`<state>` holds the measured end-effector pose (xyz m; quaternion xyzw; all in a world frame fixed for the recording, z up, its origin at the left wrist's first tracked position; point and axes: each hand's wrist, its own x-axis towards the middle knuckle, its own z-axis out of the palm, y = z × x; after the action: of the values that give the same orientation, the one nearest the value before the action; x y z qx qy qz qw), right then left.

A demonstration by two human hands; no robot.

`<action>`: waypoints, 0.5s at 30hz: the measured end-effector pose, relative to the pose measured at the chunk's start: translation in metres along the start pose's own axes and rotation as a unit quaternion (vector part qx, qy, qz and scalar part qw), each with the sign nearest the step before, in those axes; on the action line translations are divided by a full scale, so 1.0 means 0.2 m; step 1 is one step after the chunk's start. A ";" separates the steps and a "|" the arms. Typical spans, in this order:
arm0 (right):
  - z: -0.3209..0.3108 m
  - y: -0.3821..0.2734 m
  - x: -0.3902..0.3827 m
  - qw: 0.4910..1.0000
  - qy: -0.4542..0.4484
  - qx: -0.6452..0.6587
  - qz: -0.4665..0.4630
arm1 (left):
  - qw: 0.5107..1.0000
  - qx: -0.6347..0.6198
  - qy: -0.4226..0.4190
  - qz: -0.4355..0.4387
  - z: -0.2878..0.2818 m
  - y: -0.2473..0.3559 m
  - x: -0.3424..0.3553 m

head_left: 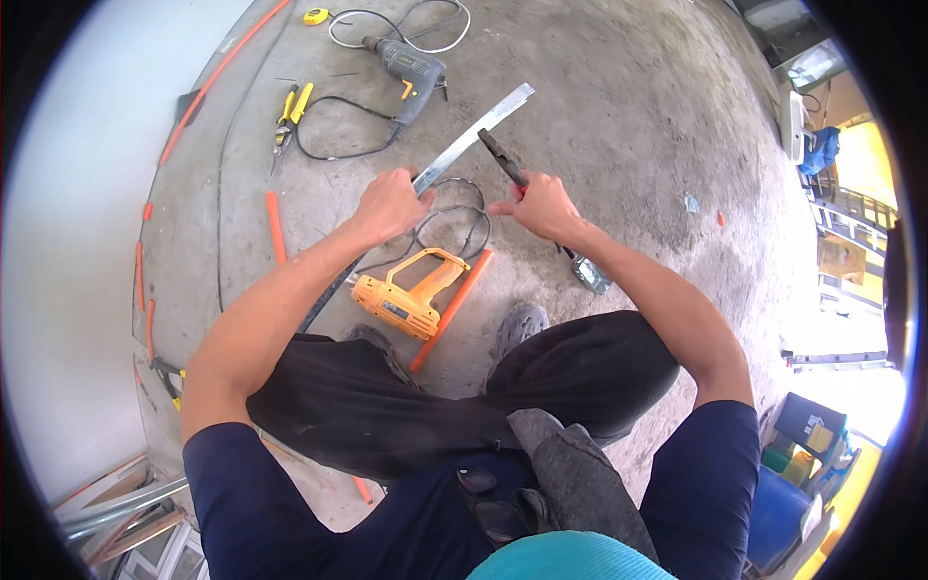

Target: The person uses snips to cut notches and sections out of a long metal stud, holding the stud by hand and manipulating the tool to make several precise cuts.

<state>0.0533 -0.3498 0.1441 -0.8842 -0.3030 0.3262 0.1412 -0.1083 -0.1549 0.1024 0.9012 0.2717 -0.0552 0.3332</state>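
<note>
My left hand (391, 205) is closed around a long, narrow galvanized metal strip (474, 138), which points up and to the right. A darker length (332, 293) runs on below that hand toward my knee and looks like the same strip. In my right hand (544, 208) is a pair of dark-jawed pliers (501, 158) with a bit of red at the handle; my thumb sticks out to the left. The jaws' tip lies at the strip's right edge, and I cannot tell whether they grip it. Below my hands an orange heat gun (398, 307) lies on the floor.
A grey corded drill (411, 72), yellow-handled pliers (290, 118) and a yellow tape measure (315, 16) lie farther off. Orange tubing (452, 311) rests beside the heat gun. A metal box (589, 275) sits under my right forearm. A blue drum (776, 517) stands at right.
</note>
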 end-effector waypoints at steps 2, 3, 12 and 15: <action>0.01 0.00 0.00 1.000 0.000 -0.010 -0.004 | 1.000 0.001 -0.007 0.001 0.01 0.00 0.00; 0.01 0.00 0.00 1.000 0.002 -0.002 -0.003 | 1.000 0.012 0.000 -0.007 0.01 -0.01 0.01; 0.05 0.07 0.02 0.996 0.013 0.049 -0.079 | 1.000 0.016 -0.004 -0.008 0.00 -0.03 0.01; 0.08 0.09 0.04 0.995 0.004 0.064 -0.079 | 1.000 0.000 -0.005 -0.011 -0.01 -0.02 0.01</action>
<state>0.0562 -0.3583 0.1198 -0.8480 -0.3496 0.3293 0.2242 -0.1093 -0.1514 0.1017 0.8981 0.2799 -0.0630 0.3334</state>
